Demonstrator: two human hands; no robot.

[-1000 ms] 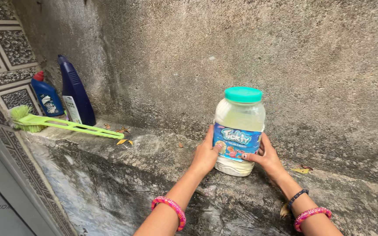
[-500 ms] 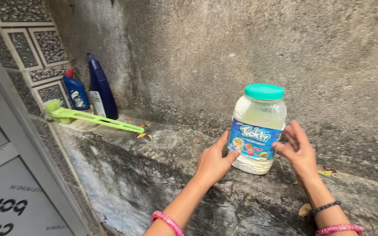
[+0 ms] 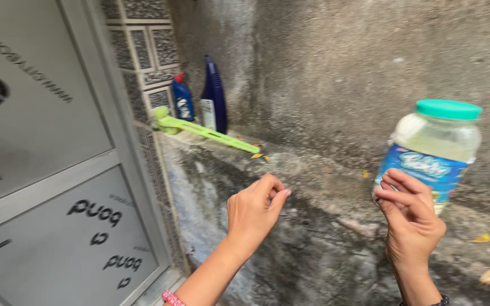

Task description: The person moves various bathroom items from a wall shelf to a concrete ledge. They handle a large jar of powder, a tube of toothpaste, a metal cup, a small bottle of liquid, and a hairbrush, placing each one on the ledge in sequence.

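Observation:
A clear plastic jar (image 3: 442,136) with a teal lid and a blue label stands on the rough concrete ledge (image 3: 313,170) at the right, against the grey wall. It holds something pale. My right hand (image 3: 412,221) hovers just in front of the jar's lower part, fingers curled together toward the thumb, holding nothing. My left hand (image 3: 253,212) is well to the left of the jar, in front of the ledge's dark face, loosely closed and holding nothing.
At the ledge's far left lie a lime-green long-handled brush (image 3: 205,131), a small blue bottle with a red cap (image 3: 184,103) and a taller dark-blue bottle (image 3: 215,90). A grey panelled door (image 3: 46,170) fills the left. Dry leaves (image 3: 483,238) dot the ledge.
Both hands have let go of the jar and drawn back, fingers curling in. The view has swung left, so the jar now sits at the right and the door fills the left.

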